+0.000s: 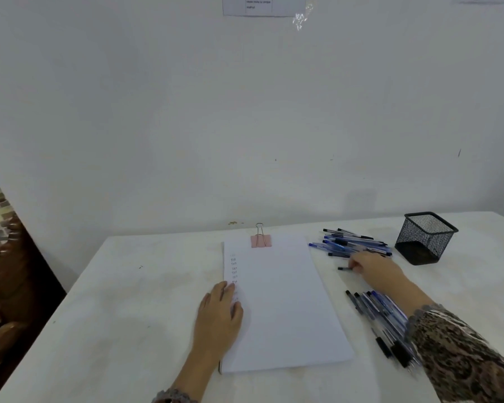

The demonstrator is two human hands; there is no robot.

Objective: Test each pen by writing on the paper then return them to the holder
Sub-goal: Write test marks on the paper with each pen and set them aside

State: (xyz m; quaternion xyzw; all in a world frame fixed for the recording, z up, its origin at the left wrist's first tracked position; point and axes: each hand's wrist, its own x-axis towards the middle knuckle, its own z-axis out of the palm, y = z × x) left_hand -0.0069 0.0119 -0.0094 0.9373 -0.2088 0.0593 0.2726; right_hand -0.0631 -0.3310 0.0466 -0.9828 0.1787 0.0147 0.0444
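Two pen piles, one dark pen [344,268] gripped in the right hand [373,270].
Its fingers curl round the pen between the far pile [352,242] and the near pile [384,318], right of the paper [285,301]. The left hand [217,318] lies flat, fingers straight, on the paper's left edge, by a column of marks [233,267] too small to read. The mesh holder [425,238] stands far right.
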